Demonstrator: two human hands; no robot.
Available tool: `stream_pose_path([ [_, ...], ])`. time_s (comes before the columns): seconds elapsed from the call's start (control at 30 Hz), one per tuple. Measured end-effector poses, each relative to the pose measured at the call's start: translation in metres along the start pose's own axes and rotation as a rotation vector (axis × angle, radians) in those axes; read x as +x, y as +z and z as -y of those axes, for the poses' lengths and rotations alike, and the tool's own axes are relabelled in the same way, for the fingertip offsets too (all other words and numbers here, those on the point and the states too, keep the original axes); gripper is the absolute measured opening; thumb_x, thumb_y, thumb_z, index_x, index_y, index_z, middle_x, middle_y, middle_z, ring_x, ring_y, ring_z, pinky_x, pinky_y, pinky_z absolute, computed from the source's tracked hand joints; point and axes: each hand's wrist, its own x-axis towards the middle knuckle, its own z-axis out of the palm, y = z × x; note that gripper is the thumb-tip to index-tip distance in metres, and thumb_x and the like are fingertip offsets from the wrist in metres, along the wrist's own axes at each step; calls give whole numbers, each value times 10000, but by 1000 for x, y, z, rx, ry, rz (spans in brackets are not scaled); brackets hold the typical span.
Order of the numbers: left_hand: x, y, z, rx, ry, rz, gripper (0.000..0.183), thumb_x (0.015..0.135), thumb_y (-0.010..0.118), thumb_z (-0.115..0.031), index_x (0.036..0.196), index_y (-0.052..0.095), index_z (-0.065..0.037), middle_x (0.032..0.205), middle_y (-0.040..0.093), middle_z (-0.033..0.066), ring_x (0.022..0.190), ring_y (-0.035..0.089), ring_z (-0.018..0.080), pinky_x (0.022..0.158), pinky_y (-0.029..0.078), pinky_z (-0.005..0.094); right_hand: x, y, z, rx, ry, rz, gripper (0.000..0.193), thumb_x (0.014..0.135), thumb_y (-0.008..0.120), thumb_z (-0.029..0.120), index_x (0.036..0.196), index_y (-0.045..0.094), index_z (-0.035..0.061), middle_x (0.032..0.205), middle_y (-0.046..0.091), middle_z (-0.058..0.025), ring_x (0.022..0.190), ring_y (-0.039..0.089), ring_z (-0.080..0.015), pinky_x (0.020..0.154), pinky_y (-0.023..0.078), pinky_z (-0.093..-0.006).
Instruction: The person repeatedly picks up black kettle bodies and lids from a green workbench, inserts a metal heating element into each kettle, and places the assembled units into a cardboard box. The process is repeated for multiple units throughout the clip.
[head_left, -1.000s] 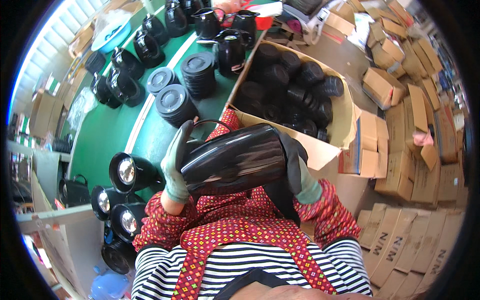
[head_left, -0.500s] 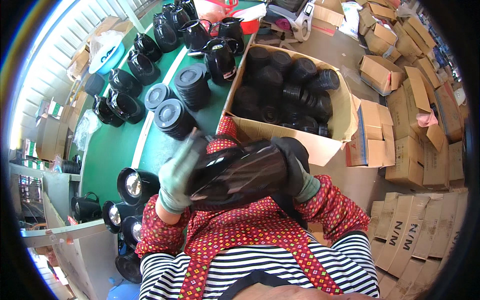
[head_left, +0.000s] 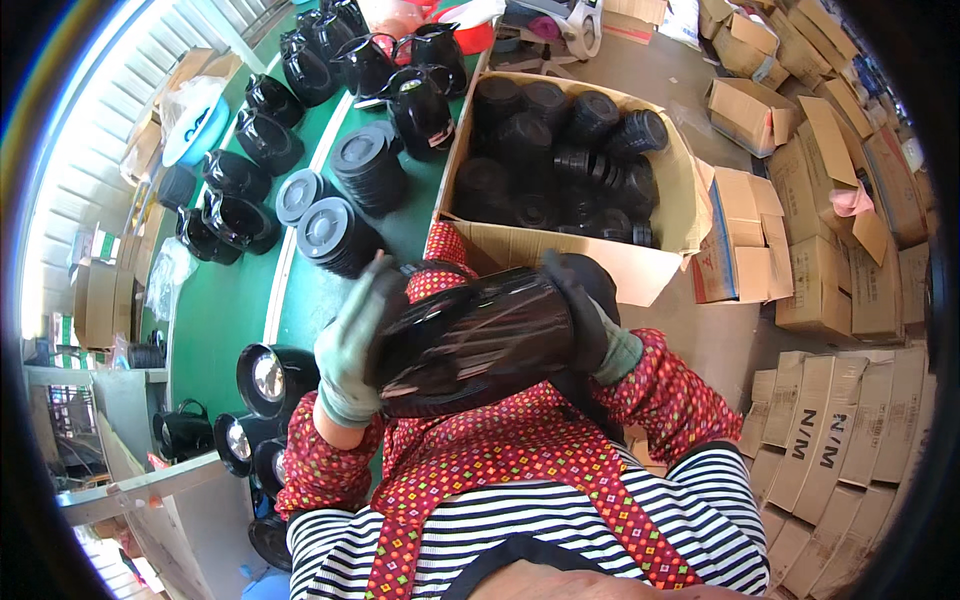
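A glossy black jug (head_left: 480, 340) lies sideways across my lap, in front of my red patterned apron. My left hand (head_left: 350, 350), in a pale green glove with a dark palm, grips one end of it. Round the other end closes my right hand (head_left: 605, 345), gloved the same way. The jug's far side and several of my fingers are hidden, and its surface is partly smeared by motion. Nearest to my left hand on the green table stand stacks of round dark lids (head_left: 335, 235).
Several black jugs (head_left: 240, 222) stand on the green table (head_left: 215, 310). An open carton (head_left: 560, 240) of stacked black parts sits ahead. Shiny-lined black vessels (head_left: 268, 378) are at my left. Brown cartons (head_left: 825, 425) pile up on the right; a blue basin (head_left: 195, 132) is far left.
The whole view has shifted slightly. Both hands still hold the jug in nearly the same place, and my left fingers have moved a little at its end.
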Motion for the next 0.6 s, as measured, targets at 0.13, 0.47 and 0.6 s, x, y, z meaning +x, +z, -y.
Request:
stream_pose_path([
  [0.13,-61,55,60,-1048,-607,-53,949,788,952,-229,1555,476,64,1399,667,164,1217,680,221,1037,555,353,4,19,19,44,-121,-126,790,1038,577,556,1599,408,26,1596,478,-192,1371,586,-295,1153,489,-471],
  [0.47,-13,18,9,-217,-448,30,699,870,791,-62,1516,545,41,1333,709,230,1105,749,294,952,599,384,-6,3,-15,446,466,-299,674,1084,579,398,1621,386,40,1614,469,-159,1404,543,-225,1157,458,-360],
  [0.6,-77,74,86,-896,-534,58,601,951,768,-108,1496,559,34,1375,685,189,1154,718,277,1007,582,379,1,9,-3,-231,-275,-115,726,1107,518,478,1641,358,13,1727,274,-156,1569,326,-279,1246,321,-392],
])
